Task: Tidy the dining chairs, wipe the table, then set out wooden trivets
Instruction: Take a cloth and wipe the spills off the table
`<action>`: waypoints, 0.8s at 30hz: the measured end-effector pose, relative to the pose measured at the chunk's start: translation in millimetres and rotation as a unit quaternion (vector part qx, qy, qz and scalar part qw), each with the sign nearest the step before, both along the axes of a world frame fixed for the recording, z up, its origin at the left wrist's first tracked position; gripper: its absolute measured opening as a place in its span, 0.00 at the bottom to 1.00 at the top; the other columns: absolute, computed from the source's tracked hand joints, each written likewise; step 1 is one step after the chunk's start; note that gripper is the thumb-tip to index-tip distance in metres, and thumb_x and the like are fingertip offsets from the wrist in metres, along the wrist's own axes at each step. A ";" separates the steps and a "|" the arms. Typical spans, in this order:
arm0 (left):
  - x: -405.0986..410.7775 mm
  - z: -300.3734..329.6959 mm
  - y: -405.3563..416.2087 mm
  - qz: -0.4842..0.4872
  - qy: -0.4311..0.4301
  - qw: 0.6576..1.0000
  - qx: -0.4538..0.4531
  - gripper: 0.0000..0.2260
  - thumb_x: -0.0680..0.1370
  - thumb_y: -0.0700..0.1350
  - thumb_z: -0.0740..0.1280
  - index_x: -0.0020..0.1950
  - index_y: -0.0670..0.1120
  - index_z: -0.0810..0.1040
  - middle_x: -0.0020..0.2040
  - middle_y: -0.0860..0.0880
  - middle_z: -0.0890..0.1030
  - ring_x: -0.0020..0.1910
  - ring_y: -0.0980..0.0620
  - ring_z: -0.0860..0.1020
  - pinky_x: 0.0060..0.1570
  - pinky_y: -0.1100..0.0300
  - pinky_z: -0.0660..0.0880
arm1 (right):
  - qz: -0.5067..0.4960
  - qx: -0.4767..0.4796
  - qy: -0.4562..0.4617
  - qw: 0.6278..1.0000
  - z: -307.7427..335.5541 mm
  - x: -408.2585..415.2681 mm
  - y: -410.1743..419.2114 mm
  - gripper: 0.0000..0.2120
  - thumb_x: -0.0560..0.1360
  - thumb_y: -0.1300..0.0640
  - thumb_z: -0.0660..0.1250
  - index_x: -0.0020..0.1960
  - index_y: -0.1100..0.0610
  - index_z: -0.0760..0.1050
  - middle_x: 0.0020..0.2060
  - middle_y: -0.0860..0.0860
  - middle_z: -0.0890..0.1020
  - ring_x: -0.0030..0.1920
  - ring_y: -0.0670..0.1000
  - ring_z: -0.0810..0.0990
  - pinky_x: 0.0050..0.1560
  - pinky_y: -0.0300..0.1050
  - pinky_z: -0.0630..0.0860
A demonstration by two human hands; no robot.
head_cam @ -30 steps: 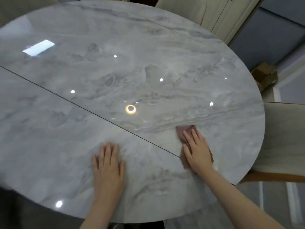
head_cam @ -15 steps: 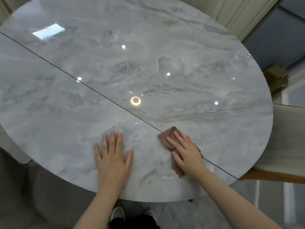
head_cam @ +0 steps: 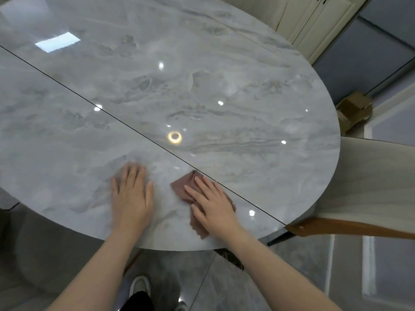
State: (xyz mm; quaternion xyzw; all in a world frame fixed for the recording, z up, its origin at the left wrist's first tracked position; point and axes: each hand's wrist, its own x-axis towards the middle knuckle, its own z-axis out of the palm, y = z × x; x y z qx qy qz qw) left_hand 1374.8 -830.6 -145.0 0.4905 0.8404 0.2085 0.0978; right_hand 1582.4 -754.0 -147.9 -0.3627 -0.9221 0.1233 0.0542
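A round, glossy grey marble table (head_cam: pixel 202 90) fills the view, with a dark seam running diagonally across it. My right hand (head_cam: pixel 213 205) lies flat on a brown cloth (head_cam: pixel 183 187), pressing it to the tabletop near the front edge, just on the near side of the seam. To its left, my left hand (head_cam: pixel 132 196) rests palm down on the bare marble with fingers spread, holding nothing. No trivets are in view.
A pale upholstered dining chair with a wooden frame (head_cam: pixel 370 187) stands at the table's right edge. A cardboard box (head_cam: pixel 354 111) sits on the floor beyond it. Cream cabinet doors (head_cam: pixel 314 21) are at the back right. My feet show below the table edge.
My right hand has slid the cloth leftward across the seam, toward my left hand. The left hand stays flat on the table. The view has shifted.
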 end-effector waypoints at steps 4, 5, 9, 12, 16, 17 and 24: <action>63.5 -2.7 8.7 -0.058 0.003 0.998 0.004 0.27 0.78 0.51 0.47 0.72 0.39 0.68 0.72 0.40 0.67 0.73 0.42 0.63 0.72 0.47 0.49 | -0.172 0.016 -0.027 0.985 6.4 91.8 54.2 0.25 0.78 0.46 0.50 0.73 0.48 0.64 0.75 0.53 0.63 0.76 0.53 0.57 0.75 0.50 0.53; 75.6 -4.7 8.0 -0.069 0.008 0.998 -0.001 0.26 0.78 0.51 0.48 0.71 0.39 0.68 0.72 0.41 0.67 0.73 0.42 0.64 0.72 0.47 0.50 | -0.223 0.017 -0.026 0.974 7.8 111.7 61.3 0.24 0.80 0.46 0.49 0.74 0.47 0.62 0.75 0.52 0.61 0.76 0.52 0.55 0.76 0.51 0.51; 95.4 -13.7 -4.8 -0.107 0.052 0.993 -0.010 0.24 0.78 0.48 0.51 0.69 0.39 0.71 0.70 0.41 0.70 0.71 0.42 0.67 0.71 0.48 0.52 | -0.391 0.043 -0.016 0.919 3.2 135.4 67.4 0.23 0.81 0.50 0.52 0.75 0.51 0.61 0.75 0.57 0.60 0.76 0.57 0.54 0.76 0.55 0.50; 85.1 -14.8 -13.3 -0.089 0.035 0.995 0.014 0.24 0.79 0.48 0.50 0.69 0.38 0.71 0.70 0.40 0.70 0.70 0.41 0.68 0.71 0.52 0.52 | -0.395 0.032 -0.010 0.918 -2.0 84.6 61.4 0.24 0.81 0.49 0.52 0.75 0.52 0.61 0.75 0.58 0.60 0.75 0.59 0.54 0.75 0.56 0.49; 58.1 -13.8 -32.5 -0.009 0.023 0.999 0.040 0.23 0.79 0.46 0.49 0.69 0.36 0.69 0.71 0.37 0.68 0.71 0.39 0.65 0.72 0.52 0.54 | -0.255 0.034 0.033 0.966 -7.7 -14.0 33.3 0.26 0.74 0.47 0.52 0.67 0.54 0.74 0.68 0.61 0.72 0.69 0.63 0.67 0.71 0.60 0.61; 50.7 -14.7 -38.5 0.012 0.028 0.999 0.041 0.23 0.80 0.45 0.49 0.70 0.36 0.69 0.71 0.38 0.68 0.72 0.40 0.65 0.72 0.51 0.55 | -0.222 0.030 0.041 0.974 -8.6 -38.9 23.8 0.25 0.73 0.48 0.53 0.65 0.54 0.75 0.67 0.60 0.73 0.68 0.63 0.70 0.70 0.59 0.63; 11.7 -20.2 -79.3 0.098 0.018 0.995 0.029 0.23 0.77 0.40 0.53 0.71 0.34 0.65 0.72 0.36 0.65 0.73 0.39 0.62 0.73 0.49 0.55 | 0.014 0.009 0.069 0.997 -9.6 -121.9 -54.6 0.23 0.74 0.49 0.56 0.67 0.50 0.74 0.68 0.56 0.72 0.70 0.58 0.67 0.72 0.54 0.56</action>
